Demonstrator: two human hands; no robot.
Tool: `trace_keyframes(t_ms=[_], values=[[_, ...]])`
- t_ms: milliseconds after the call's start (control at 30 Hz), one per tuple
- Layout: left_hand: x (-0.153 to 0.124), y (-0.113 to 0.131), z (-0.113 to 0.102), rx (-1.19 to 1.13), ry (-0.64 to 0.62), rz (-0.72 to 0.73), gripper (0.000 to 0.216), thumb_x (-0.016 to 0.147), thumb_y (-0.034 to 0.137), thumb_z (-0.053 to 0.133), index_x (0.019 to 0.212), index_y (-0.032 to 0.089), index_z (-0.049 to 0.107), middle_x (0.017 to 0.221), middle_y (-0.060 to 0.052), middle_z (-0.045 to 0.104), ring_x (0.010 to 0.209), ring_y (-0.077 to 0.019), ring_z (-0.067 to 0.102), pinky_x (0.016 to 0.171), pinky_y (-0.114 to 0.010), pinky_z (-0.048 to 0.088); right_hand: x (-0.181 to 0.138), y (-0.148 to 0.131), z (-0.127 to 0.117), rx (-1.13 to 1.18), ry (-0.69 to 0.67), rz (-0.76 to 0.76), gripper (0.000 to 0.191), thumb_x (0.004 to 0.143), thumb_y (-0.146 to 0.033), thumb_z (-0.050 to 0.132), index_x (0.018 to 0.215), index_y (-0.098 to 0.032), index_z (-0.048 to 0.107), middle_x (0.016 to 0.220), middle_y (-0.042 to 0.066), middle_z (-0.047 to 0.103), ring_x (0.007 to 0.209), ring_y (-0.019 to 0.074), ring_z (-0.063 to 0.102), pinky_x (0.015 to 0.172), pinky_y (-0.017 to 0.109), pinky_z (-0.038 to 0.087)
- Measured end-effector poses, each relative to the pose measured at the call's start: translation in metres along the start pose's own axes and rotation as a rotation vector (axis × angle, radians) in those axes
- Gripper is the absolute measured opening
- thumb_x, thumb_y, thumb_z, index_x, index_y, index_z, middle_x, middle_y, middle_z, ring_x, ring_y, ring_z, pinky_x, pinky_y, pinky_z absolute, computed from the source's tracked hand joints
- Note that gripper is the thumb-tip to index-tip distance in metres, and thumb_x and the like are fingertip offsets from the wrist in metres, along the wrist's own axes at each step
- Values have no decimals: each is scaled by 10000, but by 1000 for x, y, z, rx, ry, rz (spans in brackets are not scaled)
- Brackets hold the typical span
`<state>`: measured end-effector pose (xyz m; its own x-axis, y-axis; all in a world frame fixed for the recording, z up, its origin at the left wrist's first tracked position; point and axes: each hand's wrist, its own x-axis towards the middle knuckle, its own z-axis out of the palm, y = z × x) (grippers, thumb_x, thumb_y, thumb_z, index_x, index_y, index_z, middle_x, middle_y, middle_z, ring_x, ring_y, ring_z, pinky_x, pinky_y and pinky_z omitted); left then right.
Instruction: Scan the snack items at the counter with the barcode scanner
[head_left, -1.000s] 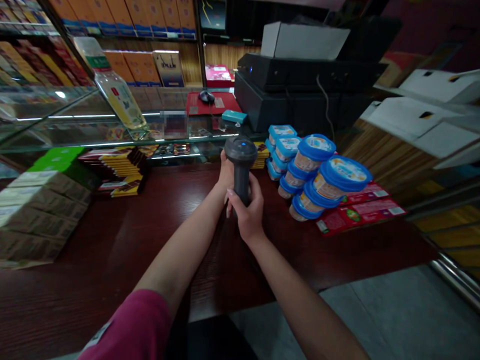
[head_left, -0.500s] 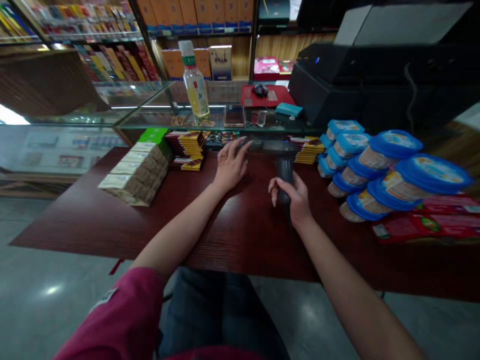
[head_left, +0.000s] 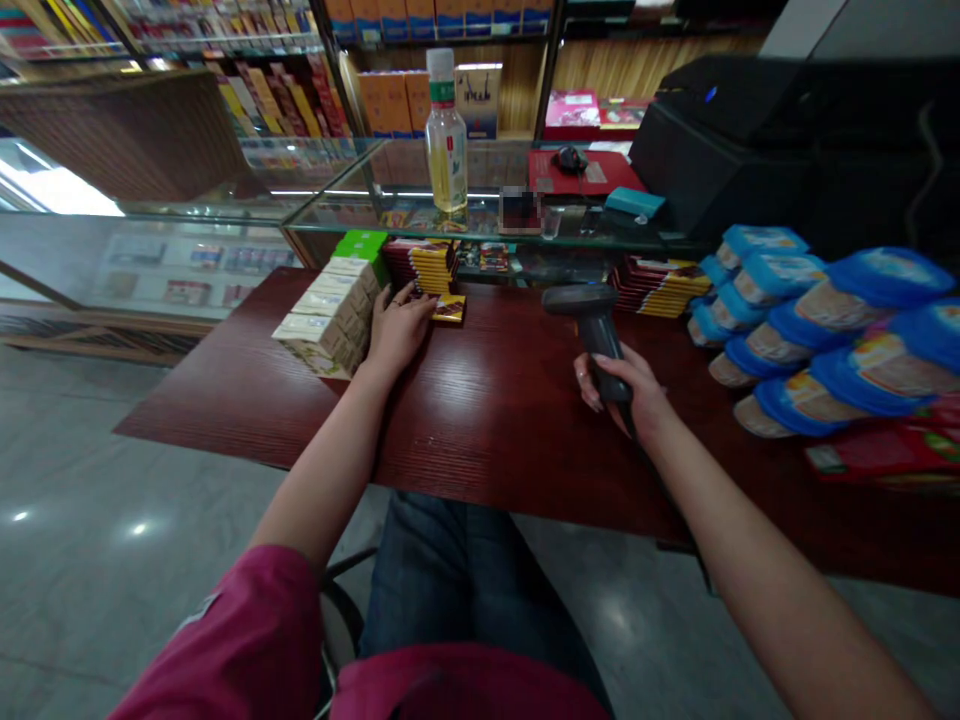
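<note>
My right hand [head_left: 626,385] is wrapped round the handle of a black barcode scanner [head_left: 592,318], whose head points left above the table. Its cord trails down from the grip. My left hand [head_left: 403,328] is at the left stack of flat yellow-and-brown packets [head_left: 433,265], fingers spread over the lowest packet [head_left: 450,307] at its front. My fingers partly hide that packet. Close by on the left stands a row of beige cartons [head_left: 334,310] with a green pack [head_left: 361,243] behind. A second stack of packets [head_left: 660,285] lies beyond the scanner on the right.
Blue-lidded tubs [head_left: 817,370] are piled on the right of the dark red table [head_left: 480,440], with red packages [head_left: 885,445] beside them. A glass counter [head_left: 480,225] along the back carries a bottle [head_left: 448,150], a mouse [head_left: 570,160] and a teal box [head_left: 635,203].
My left hand has moved left from the middle of the table to the left packets. My right hand still holds the scanner. The view has shifted left.
</note>
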<state>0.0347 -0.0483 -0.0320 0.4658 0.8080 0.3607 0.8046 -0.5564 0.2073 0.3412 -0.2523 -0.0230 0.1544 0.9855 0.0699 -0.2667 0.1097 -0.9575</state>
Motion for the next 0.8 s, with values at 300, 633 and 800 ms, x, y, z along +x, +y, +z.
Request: trace_keyframes(t_ms=[300, 633, 800], values=[[2, 57, 5, -819, 204, -189, 254, 992, 350, 725, 1124, 197, 878, 1113, -65, 869, 1027, -259, 807, 891, -309, 591, -9, -3, 7, -34, -176, 117, 405, 819, -415, 822, 1133, -211, 666, 767, -7, 683, 458, 123, 531, 350, 239, 381], [1, 72, 25, -1180, -30, -379, 239, 928, 309, 756, 1042, 141, 882, 864, -54, 845, 735, -189, 741, 641, -252, 556, -14, -6, 17, -86, -194, 173, 391, 815, -383, 870, 1101, -203, 673, 756, -13, 693, 474, 100, 543, 354, 201, 345], [3, 74, 22, -1041, 13, -355, 218, 931, 298, 758, 967, 117, 874, 846, -76, 829, 740, -203, 737, 656, -265, 566, -10, -5, 14, -111, -240, 172, 530, 815, -401, 870, 1266, -188, 690, 747, -17, 676, 472, 109, 543, 346, 212, 344]])
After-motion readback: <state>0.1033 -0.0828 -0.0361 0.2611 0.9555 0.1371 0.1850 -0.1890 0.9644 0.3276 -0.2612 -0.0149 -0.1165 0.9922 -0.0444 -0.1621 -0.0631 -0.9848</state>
